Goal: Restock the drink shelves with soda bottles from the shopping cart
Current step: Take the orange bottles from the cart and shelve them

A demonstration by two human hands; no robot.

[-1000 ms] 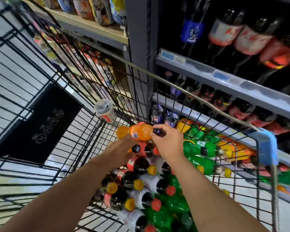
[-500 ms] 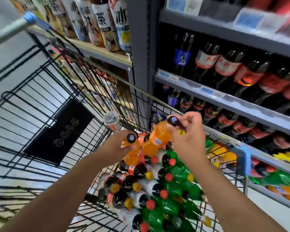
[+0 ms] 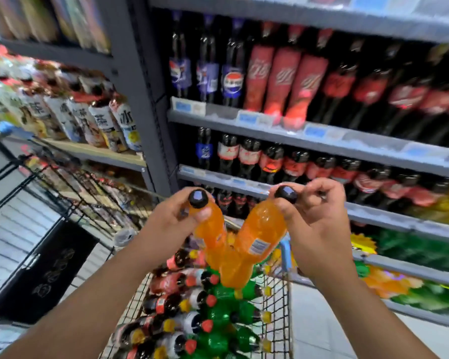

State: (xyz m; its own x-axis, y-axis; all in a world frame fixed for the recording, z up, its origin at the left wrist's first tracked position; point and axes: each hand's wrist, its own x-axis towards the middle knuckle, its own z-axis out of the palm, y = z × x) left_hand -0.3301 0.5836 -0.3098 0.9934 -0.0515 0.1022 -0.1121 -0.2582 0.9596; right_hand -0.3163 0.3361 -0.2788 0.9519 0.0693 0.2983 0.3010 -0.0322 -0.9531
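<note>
Bottles are up over the black wire shopping cart [image 3: 283, 307], in front of the grey drink shelves [image 3: 322, 141]. Left hand [image 3: 163, 224] curls its fingers round the neck of one black-capped plastic orange soda bottle [image 3: 210, 229], right hand [image 3: 316, 229] pinches the other orange soda bottle [image 3: 259, 229] just under the cap, bottoms touching.

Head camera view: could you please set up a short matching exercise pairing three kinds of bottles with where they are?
Things:
1. orange bottles
2. green bottles
3. blue-label cola bottles

Places:
A. standing on a shelf
B. lying in the cart
C. held up by the neck, one in the left hand, one in the right hand

Pairs: 1-C, 2-B, 3-A.
</note>
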